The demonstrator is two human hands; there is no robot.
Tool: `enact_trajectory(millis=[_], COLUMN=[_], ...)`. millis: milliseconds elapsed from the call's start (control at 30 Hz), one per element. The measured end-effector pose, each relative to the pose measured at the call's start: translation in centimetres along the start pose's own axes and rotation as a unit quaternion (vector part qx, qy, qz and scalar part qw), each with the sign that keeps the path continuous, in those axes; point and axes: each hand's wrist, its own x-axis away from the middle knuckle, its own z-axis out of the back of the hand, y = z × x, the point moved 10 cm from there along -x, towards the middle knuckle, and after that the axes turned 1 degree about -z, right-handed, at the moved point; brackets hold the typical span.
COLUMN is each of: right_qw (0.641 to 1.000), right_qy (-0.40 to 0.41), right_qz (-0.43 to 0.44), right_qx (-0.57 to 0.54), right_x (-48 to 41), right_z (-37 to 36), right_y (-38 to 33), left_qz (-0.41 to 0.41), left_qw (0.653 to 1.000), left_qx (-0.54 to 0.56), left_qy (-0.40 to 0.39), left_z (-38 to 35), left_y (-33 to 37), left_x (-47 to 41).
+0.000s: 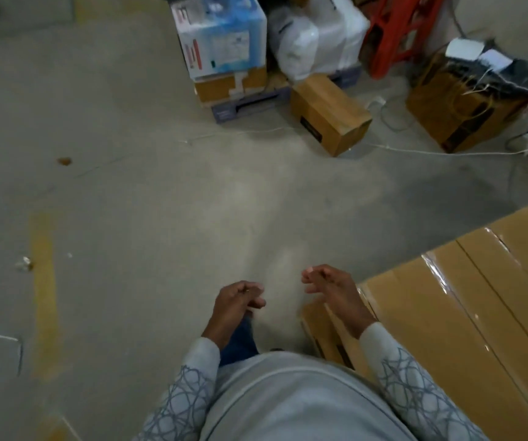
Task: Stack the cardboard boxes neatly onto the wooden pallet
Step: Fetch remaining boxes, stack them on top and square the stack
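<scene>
A: Hands first. We log the left hand (235, 302) as loosely curled with nothing in it. The right hand (328, 289) has its fingers half spread and relaxed, and it's empty too.

B: Agreed. Boxes?

A: The taped cardboard boxes (466, 313) are just beside the right fingers, on their outer side and lower. We read them as apart, not touching. A small box (329, 114) lies on the concrete floor (129, 154) well beyond both sets of fingertips. A second box (460, 113) is further right of that, with cords (479, 90) draped over it.

B: Pallet?

A: We see no wooden pallet. Whatever sits under the near stack is hidden.

B: Handling?

A: We judge it to be stiff corrugated board with sealed flaps, so it should hold its shape. The near ones are long and flat, which looks awkward rather than fragile. We can't tell the weight and would guess moderate. The glossy tape (437, 275) on the seams looks slick, so we'd keep the fingertips off it.

B: Where do we grip?

A: Use both hands with palms on opposite ends and fingers hooked under the bottom edges, on bare cardboard. The small box takes one hand on each side.
</scene>
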Motion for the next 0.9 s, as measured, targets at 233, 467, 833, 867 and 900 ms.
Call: enact_trajectory(millis=[233, 467, 833, 867, 900], right_qw=[0.999, 0.997, 0.985, 0.986, 0.986], right_qy=[0.016, 0.05, 0.163, 0.162, 0.16], right_qz=[0.043, 0.005, 0.008, 0.013, 0.02], right_qx=[-0.013, -0.061, -0.046, -0.043, -0.038], right_x=[-12.9, -29.4, -57.4, -59.4, -61.5], right_z=[-1.5, 1.8, 19.7, 20.3, 20.7], right_y=[-15.4, -20.7, -39.0, -40.5, -41.8], left_qz=[-0.061, -0.071, -0.037, -0.035, -0.031], left_qw=[0.993, 0.988, 0.993, 0.993, 0.994], left_qx=[-0.088, -0.081, -0.047, -0.038, -0.031], left_qy=[-0.055, -0.106, -0.106, -0.104, -0.103], left_z=[1.1, -6.2, -18.3, -19.1, -20.1], left_y=[21.2, 33.9, 51.6, 53.1, 54.5], left_x=[-16.1, -31.3, -53.0, -54.6, -56.3])
